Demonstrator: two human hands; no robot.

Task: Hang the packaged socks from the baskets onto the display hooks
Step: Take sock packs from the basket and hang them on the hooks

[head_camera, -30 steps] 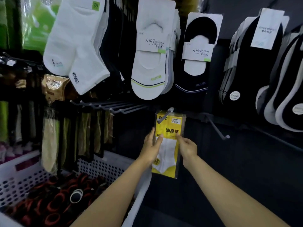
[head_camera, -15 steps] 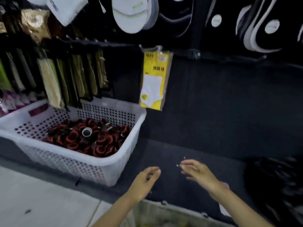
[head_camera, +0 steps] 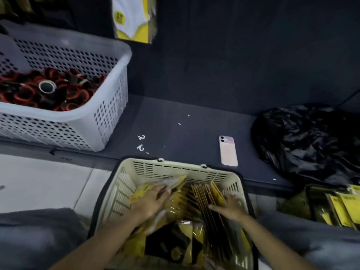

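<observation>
Nearest the camera, both forearms reach down into a cream slotted plastic basket [head_camera: 124,191] that stands on the pale floor between two folds of grey fabric [head_camera: 39,240]. The basket is full of yellow clear-wrapped sock packs [head_camera: 204,193], many standing on edge in a row.

The left hand [head_camera: 153,201] lies over a tilted pack [head_camera: 175,181] at the basket's left side. Its fingers stretch fairly straight across the wrapper, but blur hides whether the thumb grips underneath. The right hand [head_camera: 229,207] rests on the top edges of the upright packs, with its fingers spread and nothing held.

To the right, a second container of yellow packs [head_camera: 341,207] shows partly at the edge.

Beyond the basket runs a dark blue ledge [head_camera: 194,129]. On it lie a pink smartphone [head_camera: 228,151], face down, two small white hooks [head_camera: 141,143] and a crumpled black plastic bag [head_camera: 311,143]. At the left stands a white perforated plastic basket [head_camera: 109,114] holding red and black rolled items [head_camera: 48,90].

Farthest up, one yellow sock pack [head_camera: 134,18] hangs against the dark back panel.
</observation>
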